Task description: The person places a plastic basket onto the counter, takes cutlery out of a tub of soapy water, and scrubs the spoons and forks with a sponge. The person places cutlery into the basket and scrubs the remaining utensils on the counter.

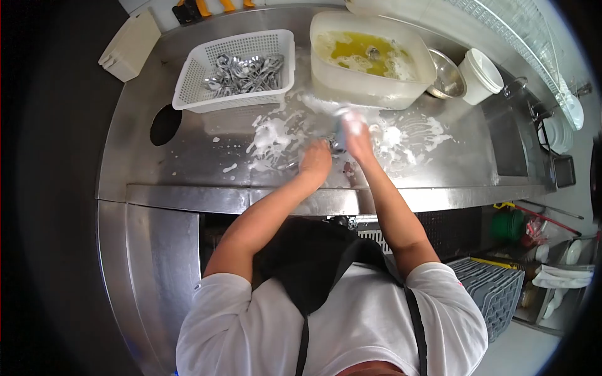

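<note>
My left hand (315,160) is closed low over the steel counter, gripping a shiny piece of metal cutlery (335,145) whose exact kind is blurred. Beside it, my right hand (358,139) is wrapped around a foamy, bluish sponge (342,128), smeared by motion and pressed close to the cutlery. White suds (273,138) are spread on the counter on both sides of my hands. Beyond my left hand, a white perforated basket (182,88) holds a heap of metal cutlery (244,74). Beyond my right hand stands a plastic tub (351,91) of yellow-green soapy water.
Right of the tub are a metal bowl (444,74) and a white bucket (483,74). A round dark hole (165,124) opens in the counter at left. A beige container (130,47) stands at the back left corner. A sink basin (505,147) lies at right.
</note>
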`<state>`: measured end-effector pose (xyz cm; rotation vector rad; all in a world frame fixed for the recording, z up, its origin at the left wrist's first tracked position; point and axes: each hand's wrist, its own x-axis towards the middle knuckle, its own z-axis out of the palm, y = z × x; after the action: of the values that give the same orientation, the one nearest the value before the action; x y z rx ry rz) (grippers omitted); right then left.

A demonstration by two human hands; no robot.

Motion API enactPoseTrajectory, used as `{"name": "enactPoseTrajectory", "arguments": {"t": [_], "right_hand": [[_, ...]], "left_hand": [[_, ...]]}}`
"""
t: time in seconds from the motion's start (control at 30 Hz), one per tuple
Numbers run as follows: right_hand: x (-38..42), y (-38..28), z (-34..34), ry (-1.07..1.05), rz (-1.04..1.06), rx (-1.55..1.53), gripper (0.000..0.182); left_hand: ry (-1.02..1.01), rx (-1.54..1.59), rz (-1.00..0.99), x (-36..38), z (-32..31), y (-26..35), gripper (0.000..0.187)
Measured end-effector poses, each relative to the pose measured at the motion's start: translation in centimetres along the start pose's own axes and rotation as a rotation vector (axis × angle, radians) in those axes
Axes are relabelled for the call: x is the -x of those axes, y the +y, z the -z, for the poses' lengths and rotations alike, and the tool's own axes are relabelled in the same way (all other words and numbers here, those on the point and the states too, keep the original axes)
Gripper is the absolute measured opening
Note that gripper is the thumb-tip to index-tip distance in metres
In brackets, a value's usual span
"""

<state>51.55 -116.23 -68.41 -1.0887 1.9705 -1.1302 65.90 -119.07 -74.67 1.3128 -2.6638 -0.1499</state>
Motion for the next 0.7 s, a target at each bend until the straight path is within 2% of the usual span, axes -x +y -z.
{"name": "enactPoseTrajectory", "arguments": {"t": [0.03, 0.13, 0.17, 0.27, 0.4, 0.43, 0.53, 0.57, 0.67, 0.7], "right_hand": [[-0.4, 2.3, -2.1, 0.097, 0.37, 0.333, 0.035], [0.7, 2.6, -3.2, 0.043, 0.245, 0.616, 0.034], [-0.3, 4.3, -3.8, 0.155, 0.196, 0.613, 0.028], [-2.6, 7.2, -3.0, 0.169, 0.197, 0.565, 0.026], [-4.6, 7.2, 0.8, 0.225, 0.164, 0.656, 0.026], [-5.2, 7.4, 1.3, 0.225, 0.247, 0.512, 0.027], [-3.1, 5.6, -1.6, 0.168, 0.348, 0.441, 0.021], [-2.4, 7.8, -3.6, 0.084, 0.398, 0.788, 0.022], [-3.6, 10.5, -2.7, 0.094, 0.024, 0.648, 0.025], [-3.9, 10.3, -1.5, 0.044, -0.021, 0.722, 0.024]], "left_hand": [[0.089, -0.086, -0.069, 0.5, -1.2, 0.3, 0.019], [-0.076, -0.297, -0.167, 0.8, -2.9, 0.6, 0.017], [-0.086, -0.271, -0.135, 0.7, -2.5, 0.7, 0.017], [-0.125, -0.215, -0.079, 1.3, -0.7, 1.6, 0.019], [-0.14, -0.24, -0.057, 0.9, -1.0, 1.8, 0.02], [-0.151, -0.249, -0.04, 0.8, -1.6, 1.7, 0.021], [-0.156, -0.267, -0.083, 0.8, -1.0, 2.1, 0.018], [-0.168, -0.228, -0.066, 1.0, -0.7, 2.2, 0.019], [-0.188, -0.075, -0.032, 0.6, -0.2, 1.8, 0.019], [-0.199, 0.004, -0.031, 0.7, -0.4, 1.6, 0.018]]}}
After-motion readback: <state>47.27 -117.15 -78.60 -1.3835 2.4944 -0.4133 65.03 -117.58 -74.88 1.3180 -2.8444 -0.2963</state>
